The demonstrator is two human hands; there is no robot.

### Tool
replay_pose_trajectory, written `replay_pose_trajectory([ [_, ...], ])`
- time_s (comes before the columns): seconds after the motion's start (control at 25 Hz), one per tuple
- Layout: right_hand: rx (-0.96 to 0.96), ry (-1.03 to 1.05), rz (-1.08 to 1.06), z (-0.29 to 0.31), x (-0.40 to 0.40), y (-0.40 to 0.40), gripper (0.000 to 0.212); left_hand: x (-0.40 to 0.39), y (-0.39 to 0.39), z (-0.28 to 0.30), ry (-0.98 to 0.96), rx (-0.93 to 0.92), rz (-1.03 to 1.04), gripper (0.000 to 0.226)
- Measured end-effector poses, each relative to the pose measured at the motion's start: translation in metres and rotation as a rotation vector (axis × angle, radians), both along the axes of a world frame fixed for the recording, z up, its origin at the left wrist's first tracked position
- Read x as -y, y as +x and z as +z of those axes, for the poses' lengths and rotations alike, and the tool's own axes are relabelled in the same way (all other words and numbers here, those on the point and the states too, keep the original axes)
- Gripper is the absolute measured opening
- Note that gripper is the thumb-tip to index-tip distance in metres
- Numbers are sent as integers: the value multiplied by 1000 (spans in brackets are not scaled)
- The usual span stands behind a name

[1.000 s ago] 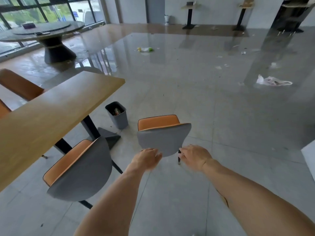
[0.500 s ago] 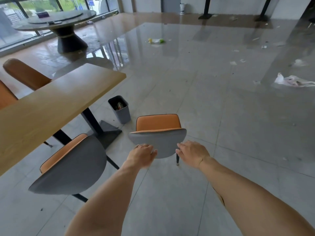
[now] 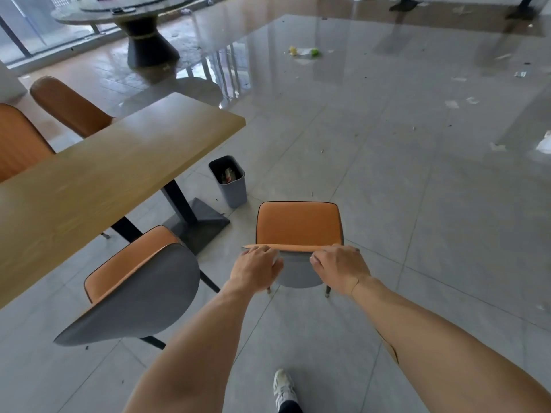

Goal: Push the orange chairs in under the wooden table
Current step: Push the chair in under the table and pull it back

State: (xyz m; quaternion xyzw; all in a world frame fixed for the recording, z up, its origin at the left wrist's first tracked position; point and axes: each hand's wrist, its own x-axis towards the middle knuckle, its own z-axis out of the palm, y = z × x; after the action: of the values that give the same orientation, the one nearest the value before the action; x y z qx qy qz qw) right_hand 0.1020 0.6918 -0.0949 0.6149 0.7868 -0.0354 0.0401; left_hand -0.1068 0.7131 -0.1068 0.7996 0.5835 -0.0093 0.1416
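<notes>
Orange chair [image 3: 299, 223] backrest under both hands' fingers [image 3: 258, 249]

Setting: restaurant or canteen dining hall. Evidence: long wooden table [image 3: 119, 171] on a black pedestal base, orange chairs [image 3: 298, 225] on both sides; large round table [image 3: 131, 13] with a turntable top near the windows [image 3: 21, 34]; wide glossy tile floor [image 3: 387, 174] strewn with litter [image 3: 304, 51]; small grey bin [image 3: 231, 186] beside the table.

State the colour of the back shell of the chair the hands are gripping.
Grey, with an orange seat; the chair shows best in the head view.
</notes>
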Motion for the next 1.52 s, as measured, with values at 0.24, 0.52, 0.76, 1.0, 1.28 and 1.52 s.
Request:
replay_pose_trajectory([
  [0.24, -46, -45, -85, -25, -49, -7, 37, -63, 3, -21, -22, 4, -66, 39],
  [0.52, -72, -89, -135, -67, -76, -4, 37, -87, 12, -59, -41, 5, -65, 36],
  [0.76, -132, -52, -154, -99, -93, 13, 39, -100, 20, -85, -23, 19, -48, 39],
  [1.0, -278, 134, -137, -113, -102, 20, 54, -104, 29, -91, 65, 73, 68, 35],
  [1.28, -243, 65, -57, -111, -123, 46, 55, -107, 57, -99, 120, 51, 174, 37],
  [1.52, -248, 43, 94, -117, -133, 69, 59, -96, 77, -104, 124, -5, 255, 48],
])
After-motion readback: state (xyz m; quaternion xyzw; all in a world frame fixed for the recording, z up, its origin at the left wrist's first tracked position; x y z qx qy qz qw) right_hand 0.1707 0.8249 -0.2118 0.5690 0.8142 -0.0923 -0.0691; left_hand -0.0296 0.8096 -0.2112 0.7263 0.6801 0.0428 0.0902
